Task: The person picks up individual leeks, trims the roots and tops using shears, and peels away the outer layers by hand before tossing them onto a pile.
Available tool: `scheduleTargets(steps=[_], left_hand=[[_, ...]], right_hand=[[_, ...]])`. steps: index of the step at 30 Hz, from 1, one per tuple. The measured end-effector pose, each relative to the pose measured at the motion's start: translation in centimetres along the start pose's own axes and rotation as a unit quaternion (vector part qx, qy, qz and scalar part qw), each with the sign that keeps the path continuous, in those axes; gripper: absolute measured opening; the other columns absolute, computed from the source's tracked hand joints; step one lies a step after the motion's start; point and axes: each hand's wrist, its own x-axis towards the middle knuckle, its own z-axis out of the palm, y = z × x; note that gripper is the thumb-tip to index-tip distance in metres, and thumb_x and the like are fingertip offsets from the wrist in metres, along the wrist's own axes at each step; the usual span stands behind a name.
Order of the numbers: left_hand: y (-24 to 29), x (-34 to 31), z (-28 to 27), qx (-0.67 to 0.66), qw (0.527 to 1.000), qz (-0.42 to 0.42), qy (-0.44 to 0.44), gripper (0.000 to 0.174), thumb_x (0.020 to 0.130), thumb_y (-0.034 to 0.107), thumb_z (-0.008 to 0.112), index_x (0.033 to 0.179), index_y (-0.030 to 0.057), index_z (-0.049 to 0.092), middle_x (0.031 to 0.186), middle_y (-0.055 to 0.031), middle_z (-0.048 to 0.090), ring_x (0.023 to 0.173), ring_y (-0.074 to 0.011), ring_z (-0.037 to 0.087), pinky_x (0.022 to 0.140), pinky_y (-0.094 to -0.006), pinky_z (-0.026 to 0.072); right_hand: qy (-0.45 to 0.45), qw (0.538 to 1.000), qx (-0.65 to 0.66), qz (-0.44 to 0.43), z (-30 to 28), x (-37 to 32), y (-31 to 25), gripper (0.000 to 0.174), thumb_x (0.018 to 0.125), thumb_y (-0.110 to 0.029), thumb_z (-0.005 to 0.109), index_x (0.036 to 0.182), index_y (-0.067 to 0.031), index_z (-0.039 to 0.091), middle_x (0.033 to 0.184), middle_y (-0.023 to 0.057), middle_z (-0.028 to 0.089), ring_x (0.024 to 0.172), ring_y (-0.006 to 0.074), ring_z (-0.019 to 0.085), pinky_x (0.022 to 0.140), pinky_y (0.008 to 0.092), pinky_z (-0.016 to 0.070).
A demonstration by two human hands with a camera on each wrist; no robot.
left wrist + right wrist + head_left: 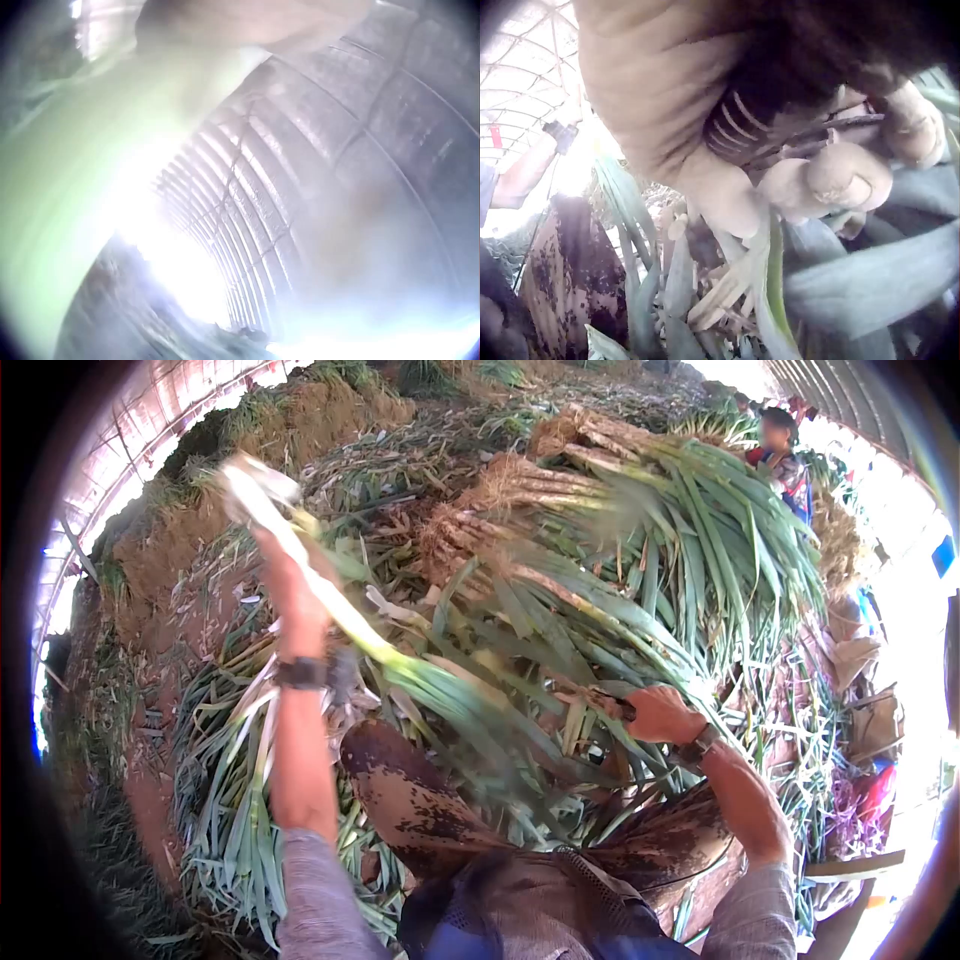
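Raised on the left, my left hand [290, 585] grips a leek [345, 615], blurred in the head view. The leek's white shank slants across the hand, and its green leaves trail down to the right over my lap. Pale and out of focus, the leek [71, 180] fills the left side of the left wrist view. My right hand [662, 714] is low over the leaves near my right knee. Its fingers [847, 176] curl round a dark ridged handle [739, 124]; the palm's shadow hides part of it. Dry brown leaf scraps [575, 695] lie beside that hand.
Rooted leeks [520, 485] lie heaped ahead, their leaves [730, 540] fanning right. More leeks [240, 800] are piled beside my left leg. Leaf litter covers the ground. Another person [782, 455] is at the back right. Cardboard [875, 725] stands at the right edge.
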Motion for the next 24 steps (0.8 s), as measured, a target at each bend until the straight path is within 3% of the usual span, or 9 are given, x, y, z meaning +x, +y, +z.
scheduleTargets(steps=[3, 8, 10, 11, 14, 16, 17, 19, 24], left_hand=[[9.2, 1.8, -0.3, 0.196, 0.967, 0.161, 0.005, 0.058, 0.095, 0.068, 0.042, 0.087, 0.0123, 0.056, 0.062, 0.0048, 0.051, 0.047, -0.0067, 0.048, 0.041, -0.0235, 0.0407], [16.6, 7.3, -5.2, 0.503, 0.851, 0.149, 0.0, 0.054, 0.094, 0.057, 0.054, 0.101, 0.0041, 0.066, 0.075, -0.0071, 0.064, 0.064, -0.0155, 0.064, 0.057, -0.0291, 0.0543], [12.9, 6.4, -6.8, 0.726, 0.633, 0.255, -0.087, 0.055, 0.088, 0.043, 0.069, 0.12, -0.0014, 0.06, 0.106, -0.019, 0.066, 0.092, -0.0285, 0.068, 0.08, -0.0379, 0.0559], [10.5, 4.1, -5.8, 0.818, 0.552, 0.14, -0.075, 0.068, 0.081, 0.032, 0.077, 0.132, -0.0026, 0.051, 0.13, -0.0253, 0.056, 0.115, -0.0354, 0.059, 0.097, -0.0418, 0.0495], [0.7, -3.4, -2.9, 0.625, 0.649, 0.048, -0.43, 0.102, 0.067, 0.03, 0.086, 0.149, 0.0043, 0.032, 0.15, -0.0244, 0.037, 0.14, -0.0337, 0.037, 0.117, -0.0469, 0.0289], [-5.6, -7.4, 0.6, 0.706, 0.47, 0.02, -0.529, 0.116, 0.068, 0.034, 0.086, 0.154, 0.0029, 0.014, 0.157, -0.0271, 0.02, 0.145, -0.0374, 0.024, 0.119, -0.0498, 0.0221], [-11.4, -7.3, -0.4, 0.651, 0.464, 0.042, -0.6, 0.113, 0.072, 0.039, 0.082, 0.153, 0.0009, 0.014, 0.157, -0.028, 0.016, 0.147, -0.0387, 0.017, 0.12, -0.0513, 0.0186], [-18.1, -8.8, 1.2, 0.685, 0.409, 0.116, -0.592, 0.109, 0.075, 0.052, 0.076, 0.151, -0.0042, 0.02, 0.155, -0.0283, 0.023, 0.145, -0.039, 0.022, 0.12, -0.051, 0.0197], [-23.7, -9.8, 5.1, 0.673, 0.453, 0.071, -0.58, 0.102, 0.072, 0.053, 0.078, 0.145, -0.0032, 0.033, 0.151, -0.0236, 0.034, 0.143, -0.0388, 0.028, 0.117, -0.0509, 0.0257]], right_hand=[[-0.028, 0.998, 0.049, -0.008, 0.8, -0.2, -0.2, 0.036, 0.08, -0.034, 0.061, 0.099, -0.0048, 0.07, 0.098, 0.0222, 0.068, 0.099, 0.0434, 0.062, 0.09, 0.0514, 0.0463], [0.106, 0.991, 0.05, -0.061, 4.4, 0.2, 1.5, 0.038, 0.085, -0.039, 0.06, 0.091, -0.0025, 0.068, 0.084, 0.0248, 0.067, 0.087, 0.0458, 0.062, 0.081, 0.0522, 0.0482], [0.069, 0.993, 0.089, -0.03, 2.9, -0.3, 1.1, 0.038, 0.083, -0.038, 0.063, 0.098, -0.0046, 0.069, 0.097, 0.0234, 0.066, 0.099, 0.0432, 0.06, 0.089, 0.0501, 0.0455], [0.034, 0.992, 0.122, 0.004, 2.3, -0.3, 1.1, 0.04, 0.08, -0.037, 0.066, 0.105, -0.0068, 0.07, 0.109, 0.022, 0.065, 0.111, 0.0405, 0.057, 0.096, 0.0481, 0.0428], [0.065, 0.988, 0.142, -0.007, 1.5, -0.3, 1.9, 0.036, 0.078, -0.033, 0.067, 0.101, -0.0054, 0.07, 0.096, 0.0228, 0.066, 0.098, 0.0409, 0.061, 0.087, 0.048, 0.0468], [0.089, 0.983, 0.159, -0.029, 0.6, -0.5, 2.1, 0.031, 0.075, -0.027, 0.068, 0.095, -0.004, 0.07, 0.085, 0.0233, 0.066, 0.088, 0.0408, 0.063, 0.081, 0.0476, 0.049], [0.09, 0.983, 0.155, -0.027, 0.6, -0.5, 2.4, 0.031, 0.075, -0.027, 0.068, 0.095, -0.004, 0.07, 0.085, 0.0233, 0.066, 0.088, 0.0408, 0.063, 0.081, 0.0476, 0.049], [0.109, 0.976, 0.185, -0.022, 1.3, -0.5, 2.8, 0.028, 0.074, -0.027, 0.068, 0.091, -0.0035, 0.069, 0.082, 0.0227, 0.065, 0.084, 0.0417, 0.063, 0.079, 0.0487, 0.0487], [0.166, 0.963, 0.208, -0.051, 1.5, -1.6, 3.0, 0.027, 0.077, -0.025, 0.07, 0.081, 0.0005, 0.064, 0.068, 0.0219, 0.061, 0.067, 0.0409, 0.06, 0.064, 0.0471, 0.0473]])
